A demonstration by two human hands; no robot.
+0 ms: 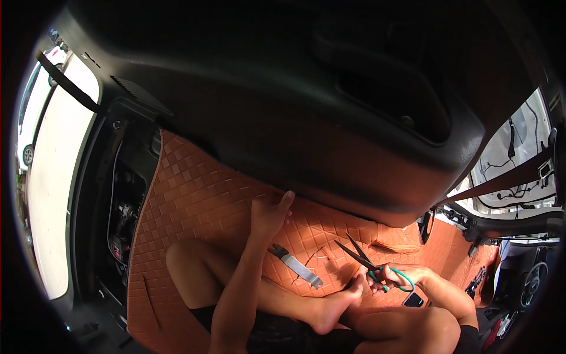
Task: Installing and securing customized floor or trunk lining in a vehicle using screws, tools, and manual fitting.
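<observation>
My right hand [391, 276] grips a pair of scissors [367, 259] by its teal handles, the dark blades spread apart and pointing up and left. My left hand [272, 215] rests on the brown quilted mat [194, 183], close to where the mat meets the black side panel. Its thumb is stretched out; the other fingers are partly hidden. Between the hands, a flat grey bar with notched dark ends [299, 269] lies on the mat. My bare foot [331, 312] is just left of the scissors.
The black side panel [283, 135] curves over the mat's far edge. At left is an open cavity [125, 206] by the vehicle's opening, with a white car [38, 112] outside. A phone [414, 300] lies by my right forearm. A steering wheel [533, 284] shows at far right.
</observation>
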